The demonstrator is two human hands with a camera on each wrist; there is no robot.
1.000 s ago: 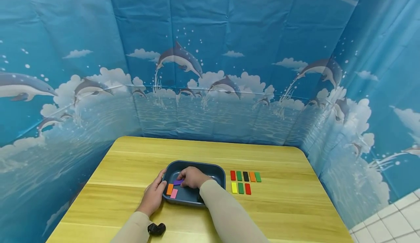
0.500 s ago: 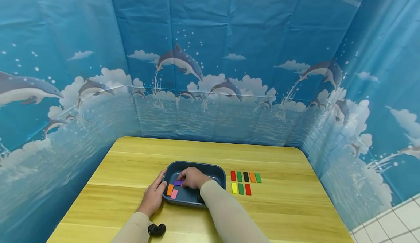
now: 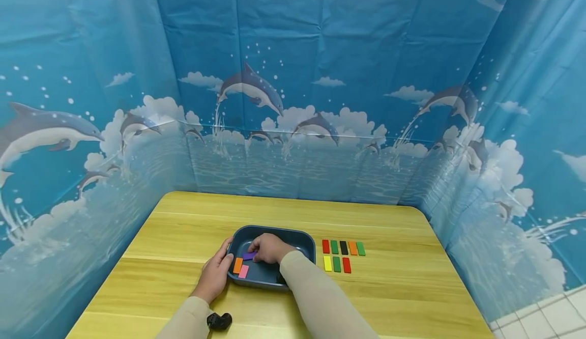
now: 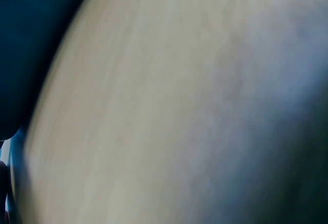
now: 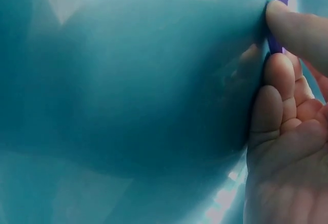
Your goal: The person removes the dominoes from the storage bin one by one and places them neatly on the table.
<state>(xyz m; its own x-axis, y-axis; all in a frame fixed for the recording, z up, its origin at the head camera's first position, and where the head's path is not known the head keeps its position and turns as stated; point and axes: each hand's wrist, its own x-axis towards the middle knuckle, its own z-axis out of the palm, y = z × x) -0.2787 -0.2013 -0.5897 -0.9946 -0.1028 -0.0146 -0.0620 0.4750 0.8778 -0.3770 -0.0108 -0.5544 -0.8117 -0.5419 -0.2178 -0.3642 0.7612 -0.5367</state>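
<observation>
A dark blue tray [image 3: 299,233] stands on the table, and my left hand [image 3: 214,274] holds its left side, thumb and fingertips at the rim. Inside the tray my right hand [image 3: 271,248] pinches a flat purple block [image 3: 248,256] low over the bottom. The right wrist view shows the thumb on the purple block [image 5: 274,43], the other fingers curled beside it. An orange block [image 3: 238,265] and a pink block [image 3: 243,271] lie at the tray's left end. In the left wrist view only blurred table and dark shapes show.
Right of the tray lie two rows of flat blocks, among them a black block [image 3: 344,248], a yellow block [image 3: 327,263] and a red block [image 3: 347,265]. A dolphin-print curtain [image 3: 293,166] surrounds the wooden table [image 3: 393,288]. A black device [image 3: 220,321] sits at the left wrist.
Hands, tray and blocks keep nearly the same places. The head view has shifted slightly.
</observation>
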